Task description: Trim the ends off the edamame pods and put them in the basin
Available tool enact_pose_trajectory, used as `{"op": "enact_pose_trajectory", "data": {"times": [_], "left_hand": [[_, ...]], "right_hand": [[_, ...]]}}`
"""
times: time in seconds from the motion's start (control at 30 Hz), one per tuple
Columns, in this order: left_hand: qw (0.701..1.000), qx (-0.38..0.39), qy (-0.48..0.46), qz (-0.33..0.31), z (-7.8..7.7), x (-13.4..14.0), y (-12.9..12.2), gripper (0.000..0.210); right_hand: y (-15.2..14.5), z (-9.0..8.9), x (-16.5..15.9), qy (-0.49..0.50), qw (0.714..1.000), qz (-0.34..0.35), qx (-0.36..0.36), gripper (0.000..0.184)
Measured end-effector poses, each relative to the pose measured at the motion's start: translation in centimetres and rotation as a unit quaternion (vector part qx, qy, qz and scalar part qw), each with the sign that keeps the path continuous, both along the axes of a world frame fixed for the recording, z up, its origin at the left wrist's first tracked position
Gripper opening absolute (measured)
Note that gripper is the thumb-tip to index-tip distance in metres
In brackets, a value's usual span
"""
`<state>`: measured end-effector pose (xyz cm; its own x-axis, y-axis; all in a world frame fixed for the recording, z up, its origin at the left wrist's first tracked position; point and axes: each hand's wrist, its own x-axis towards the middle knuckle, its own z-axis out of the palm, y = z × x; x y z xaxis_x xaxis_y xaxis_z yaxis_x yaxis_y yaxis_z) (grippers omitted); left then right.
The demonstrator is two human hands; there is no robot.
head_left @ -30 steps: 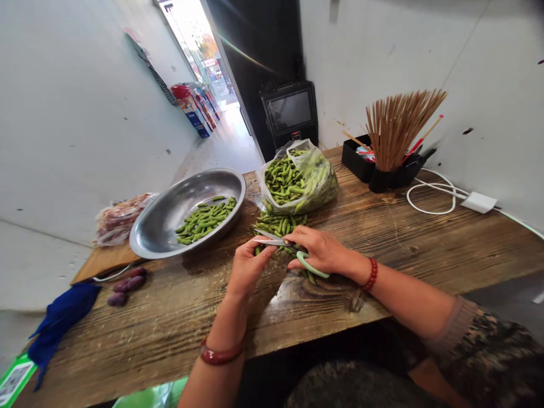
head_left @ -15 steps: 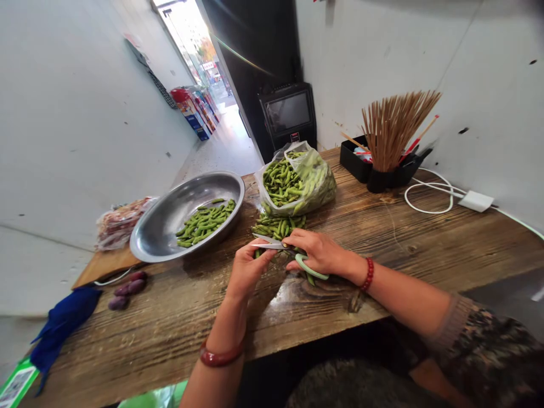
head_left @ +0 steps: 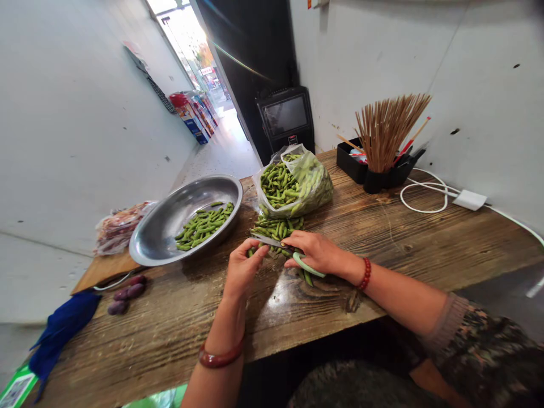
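Hands [head_left: 317, 252]: two
Scissors [head_left: 270, 241]: one pair
Green pods [head_left: 204, 228]: too many to count
Basin [head_left: 158, 231]: one
Bag of pods [head_left: 318, 188]: one
Bracelets [head_left: 220, 358]: two

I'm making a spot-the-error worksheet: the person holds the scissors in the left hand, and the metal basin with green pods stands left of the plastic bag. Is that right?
Not quite: the head view shows the scissors in the right hand. The metal basin with green pods does stand left of the plastic bag.

Bounded by pale, spotted walls [head_left: 63, 113]; lit through a doorway [head_left: 187, 42] beyond shiny floor [head_left: 223, 150]; furnished with a wooden table [head_left: 442, 243].
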<state>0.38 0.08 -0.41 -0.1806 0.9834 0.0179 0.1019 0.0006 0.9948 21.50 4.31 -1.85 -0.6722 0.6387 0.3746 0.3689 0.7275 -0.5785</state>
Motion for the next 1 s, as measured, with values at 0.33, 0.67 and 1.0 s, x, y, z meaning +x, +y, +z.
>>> {"op": "enact_pose_trajectory", "data": {"times": [0.33,0.67,1.0], "left_hand": [[0.959,-0.020,-0.278,0.046,0.5,-0.3,0.6,0.035],[0.957,-0.052,-0.286,0.003,0.5,0.8,0.2,0.033],[0.953,-0.081,-0.290,-0.041,0.4,1.7,0.0,0.037]], "right_hand": [[-0.2,0.0,0.0,0.033,0.999,-0.009,0.019,0.056],[-0.4,-0.1,-0.4,0.014,1.000,-0.005,0.025,0.055],[-0.6,-0.3,-0.6,0.045,0.999,-0.009,0.026,0.045]]}}
